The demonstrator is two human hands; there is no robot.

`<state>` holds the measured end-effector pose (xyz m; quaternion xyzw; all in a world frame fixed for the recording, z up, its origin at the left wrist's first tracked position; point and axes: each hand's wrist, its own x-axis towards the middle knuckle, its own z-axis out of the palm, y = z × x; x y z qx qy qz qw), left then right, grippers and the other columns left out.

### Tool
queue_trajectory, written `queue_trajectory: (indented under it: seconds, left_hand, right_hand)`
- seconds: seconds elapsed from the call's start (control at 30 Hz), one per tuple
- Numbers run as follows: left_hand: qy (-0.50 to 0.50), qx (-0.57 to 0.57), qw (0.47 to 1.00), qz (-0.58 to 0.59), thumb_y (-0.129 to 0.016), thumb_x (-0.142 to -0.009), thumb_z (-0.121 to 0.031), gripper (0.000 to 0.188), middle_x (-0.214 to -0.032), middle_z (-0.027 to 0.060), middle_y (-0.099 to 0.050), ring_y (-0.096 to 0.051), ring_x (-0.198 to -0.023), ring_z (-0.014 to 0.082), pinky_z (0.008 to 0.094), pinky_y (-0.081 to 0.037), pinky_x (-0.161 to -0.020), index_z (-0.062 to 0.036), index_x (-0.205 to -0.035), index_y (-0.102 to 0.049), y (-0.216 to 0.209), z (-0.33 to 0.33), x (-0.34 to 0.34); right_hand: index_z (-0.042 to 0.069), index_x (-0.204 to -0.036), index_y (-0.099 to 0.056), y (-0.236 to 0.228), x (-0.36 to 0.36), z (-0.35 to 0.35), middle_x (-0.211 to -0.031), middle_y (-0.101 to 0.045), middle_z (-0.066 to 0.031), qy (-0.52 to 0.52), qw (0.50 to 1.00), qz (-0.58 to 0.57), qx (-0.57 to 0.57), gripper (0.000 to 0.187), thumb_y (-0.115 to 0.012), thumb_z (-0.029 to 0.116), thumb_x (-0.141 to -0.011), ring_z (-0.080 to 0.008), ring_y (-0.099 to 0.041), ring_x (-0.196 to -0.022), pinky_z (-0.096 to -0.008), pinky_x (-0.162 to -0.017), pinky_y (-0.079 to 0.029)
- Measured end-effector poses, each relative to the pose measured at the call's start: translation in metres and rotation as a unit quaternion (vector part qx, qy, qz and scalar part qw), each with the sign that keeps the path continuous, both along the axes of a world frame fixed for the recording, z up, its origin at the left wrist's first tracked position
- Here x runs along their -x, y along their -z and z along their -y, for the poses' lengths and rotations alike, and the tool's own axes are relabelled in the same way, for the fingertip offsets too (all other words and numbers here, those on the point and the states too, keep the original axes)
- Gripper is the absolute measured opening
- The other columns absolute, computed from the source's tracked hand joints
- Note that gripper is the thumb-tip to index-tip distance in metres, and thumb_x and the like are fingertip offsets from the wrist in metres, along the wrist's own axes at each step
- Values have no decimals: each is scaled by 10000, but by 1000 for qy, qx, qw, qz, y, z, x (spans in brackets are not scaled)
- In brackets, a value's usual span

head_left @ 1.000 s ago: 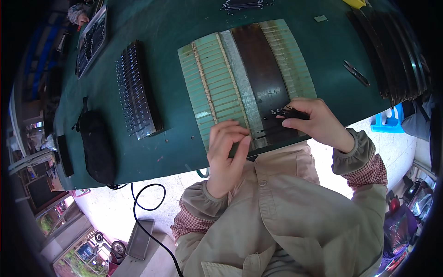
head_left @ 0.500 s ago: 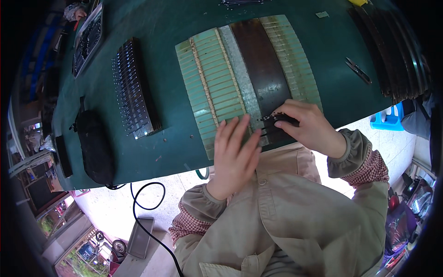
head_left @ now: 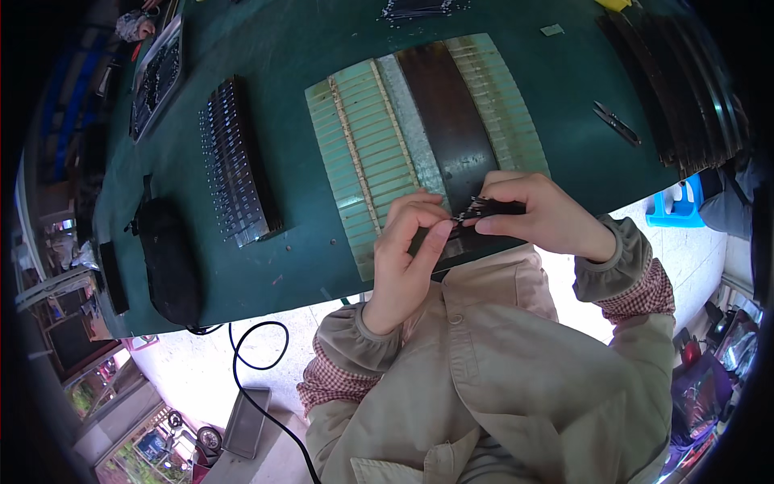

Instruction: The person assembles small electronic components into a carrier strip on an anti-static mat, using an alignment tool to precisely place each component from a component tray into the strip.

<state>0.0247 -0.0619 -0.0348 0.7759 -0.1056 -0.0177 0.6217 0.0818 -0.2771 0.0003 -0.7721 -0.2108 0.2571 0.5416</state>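
My right hand [head_left: 548,216] is closed around a bundle of thin black wire-like pieces [head_left: 477,210] with light tips pointing left. At those tips, the thumb and forefinger of my left hand [head_left: 405,252] pinch together; what lies between them is too small to make out. Both hands are over the near end of a pale green slotted board [head_left: 359,153]. Along this board run a grey strip [head_left: 417,121] and a wide, shiny dark brown strip [head_left: 451,129]. My fingers hide part of the board's near edge.
To the left stand a dark rack with rows of light tips [head_left: 234,161], a black pouch [head_left: 168,262] and a metal tray of dark pieces [head_left: 157,77]. Small snips [head_left: 617,123] and stacked dark strips [head_left: 673,89] lie right. Another person's hand [head_left: 137,28] is far left.
My left hand, spread over the board before, has drawn its fingers together and come to the tips of the bundle. My right hand still holds the bundle. The view has shifted slightly.
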Motion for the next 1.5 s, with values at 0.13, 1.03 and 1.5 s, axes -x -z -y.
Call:
queue_trajectory:
  seconds: [0.13, 1.03, 1.5]
  left_hand:
    - [-15, -49, 998, 45, -637, -802, 4, 148, -1060, 146, -595, -537, -1090, 339, 429, -408, -959, 0, -947, -608, 6, -11, 0]
    - [49, -324, 932, 156, -626, -796, -101, 389, -1361, 180, -448, -426, -1233, 367, 512, -270, -1065, -49, -1180, -596, -2, -8, 13]
    - [-27, 12, 999, 36, -639, -798, 31, 89, -977, 129, -598, -562, -1004, 291, 425, -410, -972, 7, -846, -568, 8, 0, -4]
  right_hand:
    - [-21, -968, -654, 11, -4, 9, -836, -603, -81, 19, 998, 17, 50, 182, -676, 18, -792, -161, -587, -775, -263, -712, -458]
    - [-20, -871, -566, 16, -2, 20, -859, -551, -118, 94, 975, 159, 124, 188, -678, 99, -778, -269, -561, -699, -361, -629, -444]
    - [-26, -1015, -629, 16, -10, 5, -875, -618, -71, 49, 987, -151, 2, 218, -669, 24, -807, -116, -575, -778, -244, -710, -458]
